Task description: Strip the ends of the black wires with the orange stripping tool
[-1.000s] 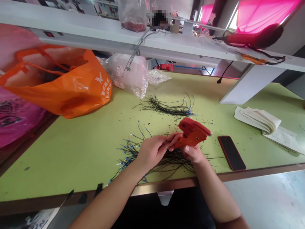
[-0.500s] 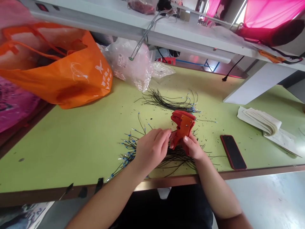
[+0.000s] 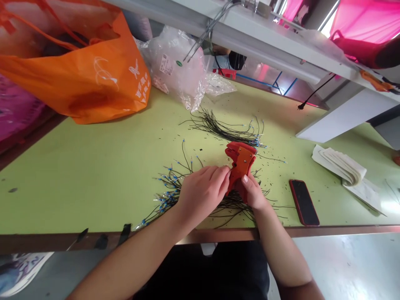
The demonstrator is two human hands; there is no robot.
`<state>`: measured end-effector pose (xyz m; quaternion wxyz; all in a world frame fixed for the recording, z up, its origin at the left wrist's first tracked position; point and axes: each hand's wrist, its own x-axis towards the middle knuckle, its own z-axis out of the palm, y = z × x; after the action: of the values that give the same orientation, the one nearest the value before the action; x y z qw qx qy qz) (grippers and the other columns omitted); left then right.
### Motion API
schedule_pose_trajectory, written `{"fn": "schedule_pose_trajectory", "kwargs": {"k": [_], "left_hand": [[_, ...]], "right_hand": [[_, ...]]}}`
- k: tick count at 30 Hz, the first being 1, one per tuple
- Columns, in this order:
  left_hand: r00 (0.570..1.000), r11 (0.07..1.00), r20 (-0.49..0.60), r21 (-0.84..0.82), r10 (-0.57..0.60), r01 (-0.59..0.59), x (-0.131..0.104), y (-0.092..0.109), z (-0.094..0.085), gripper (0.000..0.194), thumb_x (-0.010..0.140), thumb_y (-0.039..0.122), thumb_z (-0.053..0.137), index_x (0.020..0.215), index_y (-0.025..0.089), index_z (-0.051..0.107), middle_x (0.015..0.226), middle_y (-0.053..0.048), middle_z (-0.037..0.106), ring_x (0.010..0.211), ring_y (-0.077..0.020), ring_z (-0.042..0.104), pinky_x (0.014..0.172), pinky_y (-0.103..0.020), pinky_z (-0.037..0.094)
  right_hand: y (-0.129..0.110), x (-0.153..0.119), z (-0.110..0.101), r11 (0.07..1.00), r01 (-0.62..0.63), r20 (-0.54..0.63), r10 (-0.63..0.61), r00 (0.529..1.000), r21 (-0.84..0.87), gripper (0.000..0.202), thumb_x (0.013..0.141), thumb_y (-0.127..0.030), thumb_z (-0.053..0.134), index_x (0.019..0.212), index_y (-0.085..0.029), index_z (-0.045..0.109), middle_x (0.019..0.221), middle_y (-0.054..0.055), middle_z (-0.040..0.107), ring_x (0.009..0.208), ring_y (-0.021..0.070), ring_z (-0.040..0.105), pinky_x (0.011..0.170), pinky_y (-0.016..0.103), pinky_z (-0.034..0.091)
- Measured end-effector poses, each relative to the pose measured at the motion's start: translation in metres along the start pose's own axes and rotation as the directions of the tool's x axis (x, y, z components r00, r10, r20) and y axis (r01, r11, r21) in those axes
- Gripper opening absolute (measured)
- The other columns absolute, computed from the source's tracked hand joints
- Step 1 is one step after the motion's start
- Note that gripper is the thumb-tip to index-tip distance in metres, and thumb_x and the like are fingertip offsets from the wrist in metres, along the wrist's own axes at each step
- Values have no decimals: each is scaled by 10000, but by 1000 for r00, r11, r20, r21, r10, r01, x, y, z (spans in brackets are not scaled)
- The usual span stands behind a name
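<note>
A red and orange wire stripper (image 3: 241, 164) stands upright in my right hand (image 3: 253, 192), whose fingers wrap round its handles. Close against its left side, my left hand (image 3: 204, 191) is closed in a pinch; what it holds is too small to make out. Under both hands lies a bundle of black wires (image 3: 233, 205) with blue ends (image 3: 168, 195) spread to the left. Behind the tool rests a second bundle of black wires (image 3: 218, 127), its blue ends pointing right.
An orange bag (image 3: 103, 79) and clear plastic bags (image 3: 179, 66) stand at the back left of the green table (image 3: 78, 179). To the right lie a phone (image 3: 304, 203) and folded papers (image 3: 342, 164). A white shelf (image 3: 265, 37) runs across the back.
The camera view has shifted slightly. My left hand has moved a little to the right, closer to the wire stripper, which stays in my right hand.
</note>
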<state>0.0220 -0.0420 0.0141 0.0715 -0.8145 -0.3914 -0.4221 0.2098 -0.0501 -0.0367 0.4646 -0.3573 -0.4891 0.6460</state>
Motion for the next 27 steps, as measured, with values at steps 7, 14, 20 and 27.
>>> {"fn": "schedule_pose_trajectory", "kwargs": {"k": [7,14,20,27], "left_hand": [[1000,1000,-17,-19,-13,13,0,2,1,126,981,120,535,933,143,650,700,-2,695,591,-150,644,553,-294,461],[999,999,-30,-39,-23,22,1,3,0,136,983,129,531,919,146,650,682,2,687,572,-152,638,545,-297,448],[998,998,-25,-41,-54,53,1,3,-1,155,980,132,527,887,161,648,660,13,678,556,-150,634,529,-298,429],[997,997,7,-19,-81,81,0,4,-5,194,976,134,525,820,182,630,614,21,649,529,-142,603,513,-293,389]], "right_hand": [[3,-2,-1,1000,-3,-24,3,1000,9,483,897,-692,628,948,-216,693,786,73,722,899,297,741,773,431,633],[1,-2,4,999,14,-52,-11,999,42,505,845,-727,670,901,-227,700,702,60,703,926,314,746,778,440,643],[-2,-2,7,998,45,-87,-40,995,50,505,819,-724,703,945,-234,696,871,85,746,1007,318,732,847,454,637],[-4,-3,4,1000,19,-105,-21,994,-25,550,775,-732,735,1006,-237,669,875,85,741,1002,333,723,836,464,629]]}}
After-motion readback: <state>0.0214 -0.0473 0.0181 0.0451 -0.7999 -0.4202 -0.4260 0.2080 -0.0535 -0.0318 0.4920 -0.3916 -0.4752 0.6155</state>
